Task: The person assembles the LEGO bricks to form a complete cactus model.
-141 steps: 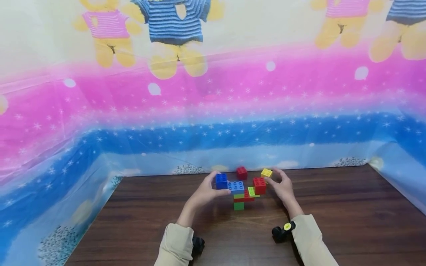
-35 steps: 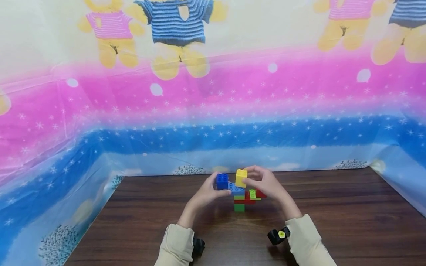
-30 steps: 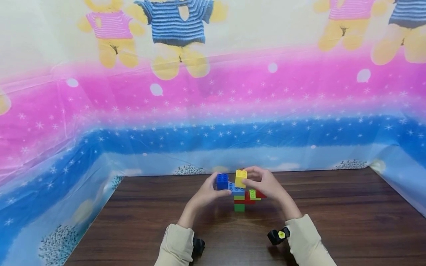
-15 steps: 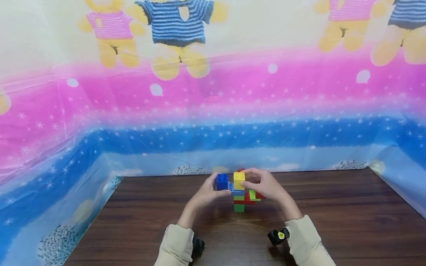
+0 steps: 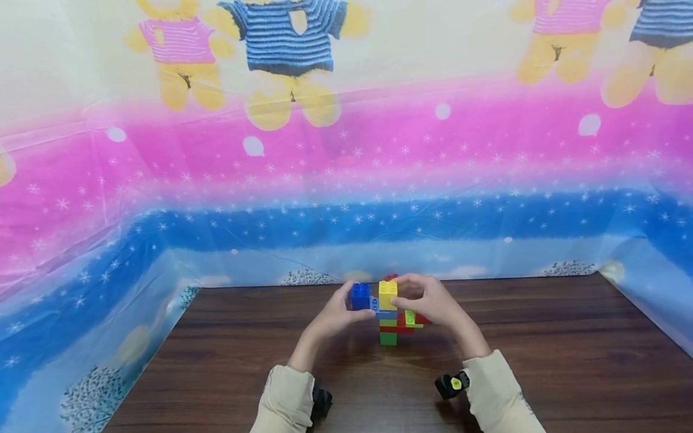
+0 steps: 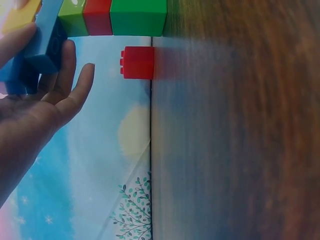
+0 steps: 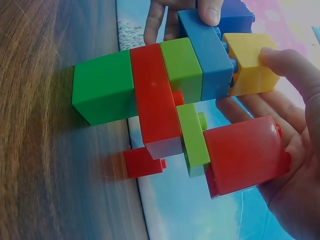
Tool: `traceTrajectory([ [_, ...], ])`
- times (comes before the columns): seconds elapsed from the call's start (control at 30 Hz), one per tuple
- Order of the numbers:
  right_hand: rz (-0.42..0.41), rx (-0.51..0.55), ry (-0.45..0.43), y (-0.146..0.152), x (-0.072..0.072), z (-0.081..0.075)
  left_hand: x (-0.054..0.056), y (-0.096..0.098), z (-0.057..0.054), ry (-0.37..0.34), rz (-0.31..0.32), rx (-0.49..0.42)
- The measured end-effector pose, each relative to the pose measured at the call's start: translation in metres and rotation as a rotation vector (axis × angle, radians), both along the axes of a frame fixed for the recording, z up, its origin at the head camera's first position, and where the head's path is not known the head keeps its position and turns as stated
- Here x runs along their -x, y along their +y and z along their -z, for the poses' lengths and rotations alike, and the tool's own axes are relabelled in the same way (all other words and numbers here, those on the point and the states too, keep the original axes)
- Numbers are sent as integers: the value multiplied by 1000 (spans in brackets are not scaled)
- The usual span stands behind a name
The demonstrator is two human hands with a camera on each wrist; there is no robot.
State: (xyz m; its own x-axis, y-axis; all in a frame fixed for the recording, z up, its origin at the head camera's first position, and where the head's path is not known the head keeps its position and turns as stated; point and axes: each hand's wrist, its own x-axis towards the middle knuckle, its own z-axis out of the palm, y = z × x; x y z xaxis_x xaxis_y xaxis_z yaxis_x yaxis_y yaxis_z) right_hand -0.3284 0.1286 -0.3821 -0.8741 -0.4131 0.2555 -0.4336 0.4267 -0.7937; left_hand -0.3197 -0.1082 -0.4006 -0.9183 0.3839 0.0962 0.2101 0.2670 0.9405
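The stack of toy building bricks stands on the table: a green brick [image 7: 104, 87] at the bottom, a long red brick [image 7: 156, 97], a lime brick [image 7: 182, 67], then a light blue brick [image 7: 205, 55]. A dark blue brick [image 5: 361, 296] tops its left end. On the right arm, a thin lime brick [image 7: 192, 135] bears a red brick [image 7: 247, 155]. My left hand [image 5: 331, 316] grips the light blue brick, thumb in front. Between thumb and fingers, my right hand [image 5: 433, 300] pinches a yellow brick [image 5: 387, 296] over the light blue brick's right end; studs still show between the two.
A loose red brick [image 6: 138, 62] stands behind the stack, near the far edge of the brown wooden table [image 5: 227, 355]. A patterned cloth backdrop [image 5: 335, 216] rises behind and along the sides. Black wrist cameras hang under both sleeves.
My right hand has carried the yellow brick leftward from the stack's right side, then lowered it onto the light blue brick. My left hand keeps its grip in nearly the same place.
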Motion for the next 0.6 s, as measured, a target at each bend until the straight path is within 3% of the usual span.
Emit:
traceTrajectory([
  [0.33, 14, -2, 28, -2, -1, -1, 0, 0, 0, 6, 6, -6],
  [0.6, -47, 57, -12, 2, -1, -1, 0, 1, 0, 12, 0, 1],
])
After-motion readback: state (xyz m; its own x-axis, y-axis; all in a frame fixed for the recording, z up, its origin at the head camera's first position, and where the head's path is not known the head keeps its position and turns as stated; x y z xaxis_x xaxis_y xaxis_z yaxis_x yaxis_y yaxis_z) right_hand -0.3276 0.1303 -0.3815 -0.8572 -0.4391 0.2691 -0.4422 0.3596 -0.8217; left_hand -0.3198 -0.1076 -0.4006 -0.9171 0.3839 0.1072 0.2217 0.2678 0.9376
